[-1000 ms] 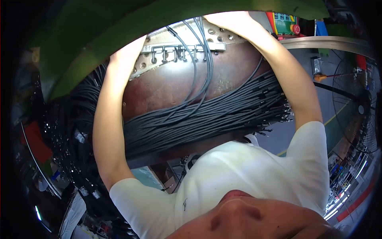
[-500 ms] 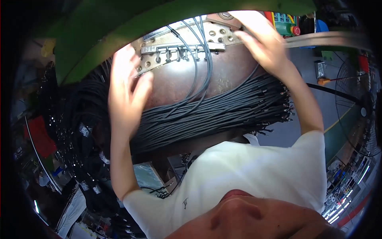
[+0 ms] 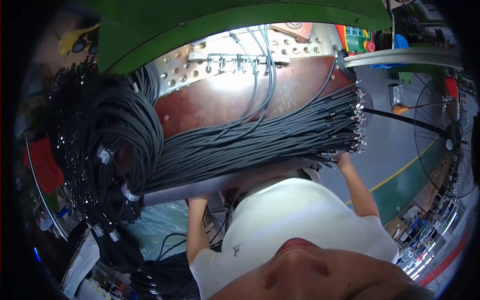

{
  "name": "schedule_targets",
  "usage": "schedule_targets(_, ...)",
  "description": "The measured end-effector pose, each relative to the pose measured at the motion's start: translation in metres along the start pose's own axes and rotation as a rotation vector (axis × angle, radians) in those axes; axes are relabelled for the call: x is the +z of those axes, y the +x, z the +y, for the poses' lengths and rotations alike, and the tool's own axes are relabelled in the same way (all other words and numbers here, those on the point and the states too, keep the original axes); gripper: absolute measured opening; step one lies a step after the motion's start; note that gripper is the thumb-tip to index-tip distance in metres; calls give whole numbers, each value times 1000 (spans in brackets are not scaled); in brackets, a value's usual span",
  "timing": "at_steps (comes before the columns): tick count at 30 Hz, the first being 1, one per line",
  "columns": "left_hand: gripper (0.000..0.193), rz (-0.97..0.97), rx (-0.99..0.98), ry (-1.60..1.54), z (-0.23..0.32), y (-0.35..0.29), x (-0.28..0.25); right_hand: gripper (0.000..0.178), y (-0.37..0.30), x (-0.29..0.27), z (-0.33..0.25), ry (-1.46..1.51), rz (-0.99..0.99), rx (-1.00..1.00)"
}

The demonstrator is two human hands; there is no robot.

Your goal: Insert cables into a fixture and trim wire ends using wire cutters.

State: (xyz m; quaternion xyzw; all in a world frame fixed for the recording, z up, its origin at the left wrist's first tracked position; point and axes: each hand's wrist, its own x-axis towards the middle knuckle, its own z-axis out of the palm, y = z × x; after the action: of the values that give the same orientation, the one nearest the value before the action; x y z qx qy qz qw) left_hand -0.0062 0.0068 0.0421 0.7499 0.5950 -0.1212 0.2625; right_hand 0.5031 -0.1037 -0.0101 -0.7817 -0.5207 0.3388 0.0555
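My left hand [image 3: 199, 198] is down at the near edge of the work table, its fingers hidden beneath that edge. My right hand [image 3: 343, 159] sits low by the table's near right corner, just below the connector ends; its fingers are mostly covered. Between them lies a broad bundle of dark grey cables [image 3: 240, 144], spread side by side across the table. Metal-tipped ends [image 3: 361, 107] stick out at the right. Several cables loop up from the bundle past a metal fixture bar [image 3: 280, 59] under the green machine frame [image 3: 240, 15].
Thick coils of cable [image 3: 132, 117] hang over the table's left end. A red stop button [image 3: 369, 46] is at the far right, near a metal rail [image 3: 400, 57]. A floor fan [image 3: 451, 135] stands to the right. Clear plastic sheeting [image 3: 162, 225] lies at lower left.
Both hands have come down from the fixture area at the far side to the table's near edge. The cable bundle stays in place on the table.
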Motion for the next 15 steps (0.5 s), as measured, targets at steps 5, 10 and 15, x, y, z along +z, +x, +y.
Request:
schedule_targets(5,40,115,43,-29,-1,14,7,36,9,15,31,-54,97,-51)
schedule_targets(10,41,88,-38,-70,6,22,-3,36,19,7,15,-298,137,-156)
schedule_targets(15,25,274,62,-49,10,20,-6,32,22,4,3,-243,184,-122)
